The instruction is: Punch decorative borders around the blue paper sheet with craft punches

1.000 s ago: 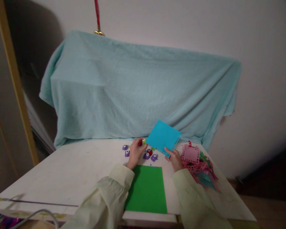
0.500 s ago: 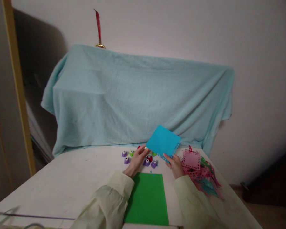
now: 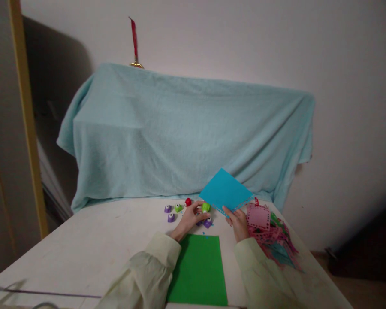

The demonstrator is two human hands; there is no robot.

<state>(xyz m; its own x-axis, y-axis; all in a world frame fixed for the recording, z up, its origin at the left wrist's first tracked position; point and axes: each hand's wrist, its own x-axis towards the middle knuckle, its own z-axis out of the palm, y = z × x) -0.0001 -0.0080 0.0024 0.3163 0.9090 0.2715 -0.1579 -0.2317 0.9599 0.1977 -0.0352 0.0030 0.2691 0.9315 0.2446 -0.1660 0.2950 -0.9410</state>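
My right hand (image 3: 238, 222) pinches the lower edge of a blue paper sheet (image 3: 225, 191), held tilted above the table. Small punched holes run along that edge. My left hand (image 3: 193, 215) has its fingers curled around a green craft punch (image 3: 206, 207) left of the sheet. A purple craft punch (image 3: 207, 222) lies just below the left fingertips, and another purple one is mostly covered by the hand. Beside the left hand are a red punch (image 3: 188, 201), a second green punch (image 3: 178, 207) and two purple punches (image 3: 167, 208).
A green sheet (image 3: 197, 270) lies near the front of the white table (image 3: 83, 249). To the right is a pile of pink, green and blue paper scraps (image 3: 276, 240) with a pink punched square (image 3: 259, 216). A light blue cloth (image 3: 180, 137) hangs behind.
My left hand has let go of the blue sheet's left corner and moved down to the green punch. The sheet has swung slightly right in my right hand.
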